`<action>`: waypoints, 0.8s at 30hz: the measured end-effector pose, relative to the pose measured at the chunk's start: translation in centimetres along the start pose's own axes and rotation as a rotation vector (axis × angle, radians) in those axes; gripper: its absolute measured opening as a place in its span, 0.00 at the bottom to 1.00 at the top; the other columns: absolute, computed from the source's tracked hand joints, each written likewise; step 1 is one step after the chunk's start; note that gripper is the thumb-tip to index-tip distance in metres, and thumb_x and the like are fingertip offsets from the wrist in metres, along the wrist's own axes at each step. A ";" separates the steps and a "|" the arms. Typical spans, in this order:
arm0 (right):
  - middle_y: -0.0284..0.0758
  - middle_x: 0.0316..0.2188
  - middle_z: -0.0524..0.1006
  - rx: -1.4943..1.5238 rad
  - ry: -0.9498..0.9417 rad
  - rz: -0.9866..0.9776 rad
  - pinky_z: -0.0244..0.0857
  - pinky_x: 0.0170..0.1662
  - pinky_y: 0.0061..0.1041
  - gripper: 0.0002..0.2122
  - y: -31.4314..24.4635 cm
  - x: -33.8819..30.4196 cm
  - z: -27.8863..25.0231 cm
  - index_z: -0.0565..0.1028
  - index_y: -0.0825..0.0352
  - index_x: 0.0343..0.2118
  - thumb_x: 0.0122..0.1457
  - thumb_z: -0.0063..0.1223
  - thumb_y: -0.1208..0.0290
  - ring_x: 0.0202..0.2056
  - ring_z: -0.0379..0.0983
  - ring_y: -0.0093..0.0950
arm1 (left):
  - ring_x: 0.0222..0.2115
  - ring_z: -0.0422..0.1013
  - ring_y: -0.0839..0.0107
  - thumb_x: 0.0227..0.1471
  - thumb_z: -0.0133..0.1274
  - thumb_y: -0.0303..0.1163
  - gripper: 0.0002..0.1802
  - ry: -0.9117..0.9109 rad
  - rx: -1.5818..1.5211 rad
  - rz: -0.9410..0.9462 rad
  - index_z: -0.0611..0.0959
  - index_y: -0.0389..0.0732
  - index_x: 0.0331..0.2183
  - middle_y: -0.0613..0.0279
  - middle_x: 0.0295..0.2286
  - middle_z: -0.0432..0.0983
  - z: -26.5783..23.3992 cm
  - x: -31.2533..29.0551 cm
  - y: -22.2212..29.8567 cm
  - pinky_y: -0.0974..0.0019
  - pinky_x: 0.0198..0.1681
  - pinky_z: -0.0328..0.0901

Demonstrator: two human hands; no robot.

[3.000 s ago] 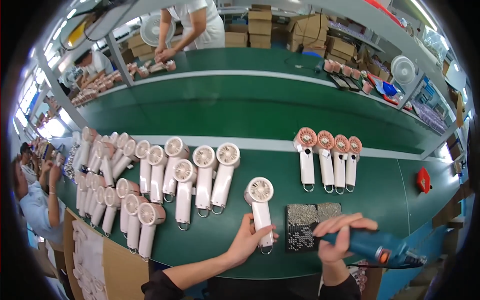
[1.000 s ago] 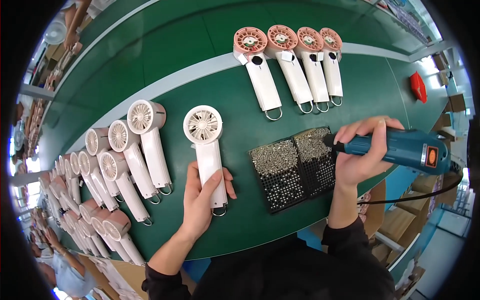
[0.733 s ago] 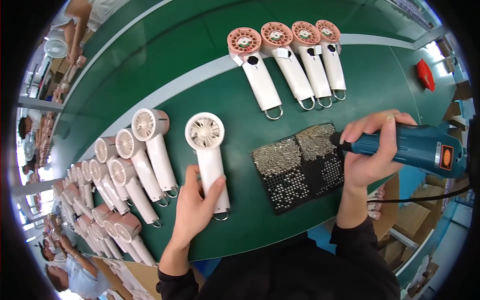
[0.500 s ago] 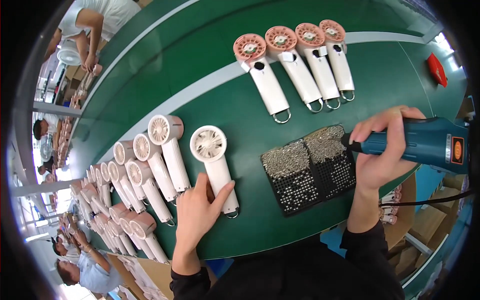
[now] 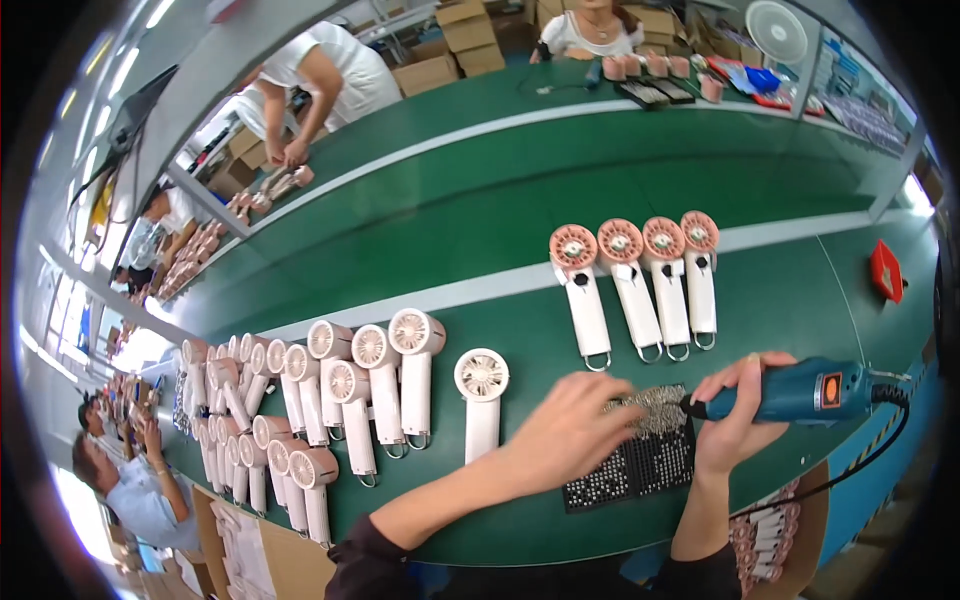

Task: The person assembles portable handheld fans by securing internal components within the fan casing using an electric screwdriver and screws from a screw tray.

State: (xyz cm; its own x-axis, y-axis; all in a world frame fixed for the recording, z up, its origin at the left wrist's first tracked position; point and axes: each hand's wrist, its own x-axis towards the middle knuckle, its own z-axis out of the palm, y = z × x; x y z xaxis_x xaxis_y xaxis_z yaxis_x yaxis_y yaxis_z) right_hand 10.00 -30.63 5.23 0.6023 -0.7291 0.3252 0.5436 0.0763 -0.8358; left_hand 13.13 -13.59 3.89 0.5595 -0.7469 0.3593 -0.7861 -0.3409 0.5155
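My right hand (image 5: 728,430) grips a blue electric screwdriver (image 5: 800,392) lying sideways, its dark tip pointing left. Beside that tip lies a black perforated screw tray (image 5: 660,462), with loose silvery screws heaped along its far side and others standing in the holes. Over the tray's left part reaches my left hand (image 5: 570,435); its fingers are parted and curve down at the screws, with nothing visible in them. A white handheld fan (image 5: 483,420) lies face up left of that hand, its lower handle hidden behind the hand and forearm.
Many assembled handheld fans (image 5: 372,350) crowd the left. Several fans with exposed pink heads (image 5: 620,240) lie beyond the tray. A red dish (image 5: 885,272) sits far right, and a black cord (image 5: 840,480) trails from the screwdriver. Co-workers (image 5: 330,75) work across the green bench.
My left hand has let go of the white handheld fan and moved right, over the screw tray. The view has tilted up, showing more of the far bench. My right hand still grips the screwdriver.
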 end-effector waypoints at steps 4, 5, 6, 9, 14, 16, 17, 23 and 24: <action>0.33 0.12 0.67 -0.004 0.030 0.008 0.63 0.24 0.20 0.14 0.5 -0.6 1.2 0.59 0.76 0.48 0.61 0.43 0.78 0.14 0.64 0.21 | 0.57 0.56 0.52 0.53 0.53 0.39 0.19 -0.063 0.070 0.062 0.77 0.48 0.47 0.54 0.54 0.61 2.5 0.6 -0.3 0.48 0.60 0.50; 0.33 0.11 0.67 -0.066 0.041 -0.008 0.61 0.25 0.18 0.16 0.6 -0.6 1.0 0.58 0.77 0.49 0.61 0.43 0.77 0.14 0.63 0.20 | 0.58 0.54 0.53 0.53 0.52 0.38 0.18 -0.065 0.059 0.065 0.77 0.48 0.47 0.55 0.54 0.61 3.2 0.5 -0.3 0.48 0.62 0.48; 0.32 0.11 0.67 -0.063 0.059 -0.020 0.60 0.25 0.17 0.18 0.7 -0.5 0.8 0.58 0.78 0.50 0.61 0.44 0.75 0.14 0.63 0.20 | 0.57 0.55 0.53 0.53 0.52 0.36 0.17 -0.017 0.063 0.100 0.78 0.45 0.46 0.56 0.52 0.62 3.7 0.4 -0.4 0.49 0.61 0.48; 0.30 0.12 0.66 -0.100 0.146 -0.050 0.60 0.26 0.17 0.16 0.5 0.2 -0.6 0.62 0.75 0.48 0.60 0.47 0.74 0.15 0.62 0.18 | 0.54 0.58 0.53 0.47 0.51 0.32 0.18 0.055 0.043 0.204 0.78 0.38 0.41 0.56 0.44 0.68 5.7 1.5 -0.4 0.47 0.60 0.49; 0.31 0.18 0.64 -0.088 0.079 -0.084 0.59 0.24 0.17 0.10 0.4 0.3 -1.2 0.66 0.73 0.43 0.61 0.46 0.75 0.16 0.60 0.19 | 0.55 0.56 0.52 0.50 0.48 0.33 0.18 0.085 -0.035 0.187 0.77 0.36 0.43 0.54 0.44 0.67 6.7 0.6 -0.8 0.47 0.61 0.47; 0.31 0.19 0.64 -0.090 0.057 -0.088 0.58 0.24 0.17 0.08 -0.1 -0.2 0.3 0.66 0.71 0.41 0.61 0.46 0.75 0.16 0.60 0.19 | 0.54 0.56 0.53 0.52 0.48 0.33 0.16 0.080 -0.077 0.170 0.77 0.36 0.42 0.55 0.44 0.67 6.7 0.2 -0.9 0.48 0.61 0.47; 0.33 0.15 0.66 -0.117 0.060 -0.156 0.59 0.19 0.19 0.06 -0.7 -0.2 1.3 0.67 0.69 0.30 0.58 0.48 0.73 0.14 0.62 0.23 | 0.54 0.56 0.53 0.52 0.48 0.33 0.16 0.091 -0.074 0.162 0.77 0.36 0.42 0.55 0.44 0.67 6.9 0.2 -1.0 0.48 0.61 0.47; 0.35 0.11 0.68 -0.166 0.085 -0.297 0.60 0.14 0.22 0.12 -1.7 0.4 2.4 0.67 0.68 0.16 0.54 0.48 0.72 0.12 0.64 0.27 | 0.52 0.58 0.53 0.52 0.49 0.32 0.16 0.121 -0.106 0.188 0.76 0.35 0.42 0.55 0.43 0.67 6.9 0.5 -1.4 0.50 0.60 0.49; 0.35 0.11 0.68 -0.168 0.086 -0.299 0.60 0.13 0.22 0.11 -1.7 0.4 2.4 0.67 0.68 0.16 0.54 0.48 0.72 0.12 0.64 0.26 | 0.52 0.58 0.53 0.52 0.49 0.32 0.16 0.117 -0.112 0.196 0.76 0.34 0.42 0.54 0.43 0.67 7.0 0.5 -1.5 0.51 0.59 0.50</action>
State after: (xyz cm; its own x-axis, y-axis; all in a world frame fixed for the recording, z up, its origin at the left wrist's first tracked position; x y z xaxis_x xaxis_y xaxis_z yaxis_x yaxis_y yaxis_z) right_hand 10.76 -29.43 7.81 0.3756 -0.7572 0.5344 0.5803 -0.2575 -0.7726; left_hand 12.72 -17.46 -2.12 0.4313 -0.7187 0.5453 -0.8522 -0.1262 0.5077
